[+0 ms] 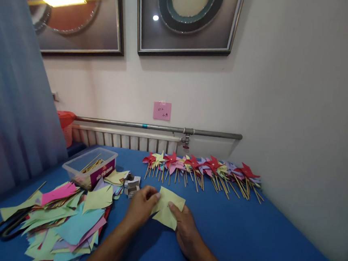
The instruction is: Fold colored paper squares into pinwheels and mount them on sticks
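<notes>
Head view: left hand [140, 206] and right hand [186, 228] each pinch one pale yellow-green cut paper sheet [167, 212] mid blue-covered bench [244, 234], with the row of paper pinwheels on sticks [204, 169] along the far edge and the loose coloured paper pile [68, 219] near the left corner.

Blue table [244, 234] bears paper squares [71, 219], scissors [7, 225], plastic box [90, 166], pinwheels [204, 169].

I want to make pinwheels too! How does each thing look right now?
yellow paper: held between both hands.
left hand: pinching the paper's top edge.
right hand: thumb on the paper, gripping its lower side.
pinwheels: finished, lying in a row by the wall.
plastic box: open, sticks inside.
paper pile: loose, messy heap.
scissors: lying flat, blades hidden under the pile.
</notes>
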{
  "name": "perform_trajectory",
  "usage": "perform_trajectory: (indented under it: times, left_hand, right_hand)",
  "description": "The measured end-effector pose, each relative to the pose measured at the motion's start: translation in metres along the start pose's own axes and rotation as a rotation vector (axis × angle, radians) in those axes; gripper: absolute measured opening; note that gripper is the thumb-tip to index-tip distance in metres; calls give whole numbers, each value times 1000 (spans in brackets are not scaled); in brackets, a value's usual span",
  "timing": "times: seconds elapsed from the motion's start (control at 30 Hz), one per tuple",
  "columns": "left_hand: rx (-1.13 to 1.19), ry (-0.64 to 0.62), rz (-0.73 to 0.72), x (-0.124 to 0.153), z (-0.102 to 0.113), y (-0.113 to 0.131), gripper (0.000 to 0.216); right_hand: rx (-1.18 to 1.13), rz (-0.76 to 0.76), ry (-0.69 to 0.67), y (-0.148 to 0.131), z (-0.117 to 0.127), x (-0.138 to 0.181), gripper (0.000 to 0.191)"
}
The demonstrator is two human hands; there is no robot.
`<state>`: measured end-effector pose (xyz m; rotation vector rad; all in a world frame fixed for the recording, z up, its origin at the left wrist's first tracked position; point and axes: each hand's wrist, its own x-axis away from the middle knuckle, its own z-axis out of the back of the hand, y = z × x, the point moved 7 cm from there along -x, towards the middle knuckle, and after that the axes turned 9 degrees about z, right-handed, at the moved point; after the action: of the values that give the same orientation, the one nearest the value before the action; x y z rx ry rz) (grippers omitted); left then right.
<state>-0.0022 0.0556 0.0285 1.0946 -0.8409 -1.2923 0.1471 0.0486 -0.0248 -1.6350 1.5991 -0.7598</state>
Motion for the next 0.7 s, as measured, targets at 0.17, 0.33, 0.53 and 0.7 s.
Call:
perform_trajectory:
  times: [0.17,0.33,0.53,0.7]
  left_hand:
    - [104,-17,144,1,-10,-17,19]
    - [177,22,209,0,-2,-18,23]
    - [293,-17,174,0,-8,-18,23]
    - [270,-7,170,-2,-6,-20,18]
  right_hand:
    - [59,6,-24,2,1,-1,53]
    - [134,-23,-53,3,5,-1,53]
    - [128,-12,-83,0,0,2,56]
    - [37,-22,-170,-13,-12,6,52]
